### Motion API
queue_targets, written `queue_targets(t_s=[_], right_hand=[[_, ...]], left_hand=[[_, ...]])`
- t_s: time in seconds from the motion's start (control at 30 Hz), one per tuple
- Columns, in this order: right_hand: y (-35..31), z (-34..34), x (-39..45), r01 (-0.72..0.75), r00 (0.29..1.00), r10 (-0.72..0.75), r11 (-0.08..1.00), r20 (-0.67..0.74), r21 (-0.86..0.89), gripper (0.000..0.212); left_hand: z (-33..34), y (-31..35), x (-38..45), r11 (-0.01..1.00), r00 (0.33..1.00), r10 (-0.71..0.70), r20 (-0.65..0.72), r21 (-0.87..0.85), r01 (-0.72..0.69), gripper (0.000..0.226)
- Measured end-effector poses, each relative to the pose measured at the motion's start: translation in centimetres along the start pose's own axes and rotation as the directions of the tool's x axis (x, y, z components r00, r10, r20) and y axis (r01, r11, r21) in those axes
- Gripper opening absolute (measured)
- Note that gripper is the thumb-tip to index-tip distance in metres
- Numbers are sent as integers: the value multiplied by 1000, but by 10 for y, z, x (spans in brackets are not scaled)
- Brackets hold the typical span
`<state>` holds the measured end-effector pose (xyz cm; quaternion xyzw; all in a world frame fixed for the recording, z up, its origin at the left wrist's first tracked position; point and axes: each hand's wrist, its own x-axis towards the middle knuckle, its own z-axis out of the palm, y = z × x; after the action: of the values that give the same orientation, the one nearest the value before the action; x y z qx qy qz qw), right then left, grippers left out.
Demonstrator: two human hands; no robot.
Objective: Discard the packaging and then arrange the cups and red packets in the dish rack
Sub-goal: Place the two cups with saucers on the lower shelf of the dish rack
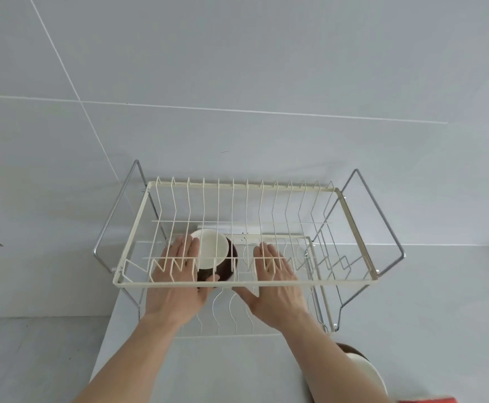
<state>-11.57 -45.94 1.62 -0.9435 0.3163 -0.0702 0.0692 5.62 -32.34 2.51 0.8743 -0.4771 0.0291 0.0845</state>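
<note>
A two-tier cream wire dish rack (246,283) with chrome side frames stands on the counter against the wall. Under its upper tier, my left hand (176,274) grips a brown cup (217,257) with a cream inside, tilted on its side over the lower tier. My right hand (275,283) is flat and open beside it, fingers apart, holding nothing. A second brown and cream cup (362,370) sits on the counter at the bottom right, partly hidden by my right forearm. A red packet (429,400) shows at the bottom edge.
Grey tiled wall behind the rack. A white socket strip (237,232) runs along the wall behind the lower tier. The counter's left edge (106,330) drops off beside the rack.
</note>
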Motion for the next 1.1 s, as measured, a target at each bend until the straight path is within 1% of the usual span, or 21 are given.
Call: queue_targets(t_s=[0.03,0.13,0.23,0.3,0.43,0.6,0.73,0.83,0.93,1.03,1.1], right_hand=[[3,-2,-8,-6,1000,6,1000,18,9,98],[10,-9,-36,-16,1000,16,999,14,37,95],[21,-14,-66,-20,999,23,998,-43,66,85],[31,-14,-86,-36,997,40,998,-61,60,82],[53,-15,-127,-108,992,112,992,-60,62,81],[85,-22,-166,-211,974,216,974,-62,87,80],[110,-24,-192,-318,945,326,939,-41,130,80],[125,-23,-207,-453,890,452,859,64,240,83],[134,-22,-214,-607,791,582,707,190,363,86],[138,-21,-217,-705,706,615,563,352,431,83],[139,-19,-218,-741,668,623,505,407,443,77]], left_hand=[[1,6,-7,1000,999,-14,30,12,13,90],[2,25,-27,999,999,-33,41,39,32,91],[0,45,-49,999,999,-33,41,29,32,92],[3,57,-65,999,999,-30,43,12,30,91],[10,81,-93,999,994,-27,111,-18,29,92],[19,122,-118,992,985,-26,173,-114,46,94],[20,157,-133,971,973,-70,222,-209,117,87],[25,180,-142,941,953,-102,284,-283,185,82],[31,201,-145,891,919,-105,380,-374,256,80],[40,219,-145,806,855,-82,513,-470,359,81],[46,228,-142,754,797,-81,598,-487,441,83]])
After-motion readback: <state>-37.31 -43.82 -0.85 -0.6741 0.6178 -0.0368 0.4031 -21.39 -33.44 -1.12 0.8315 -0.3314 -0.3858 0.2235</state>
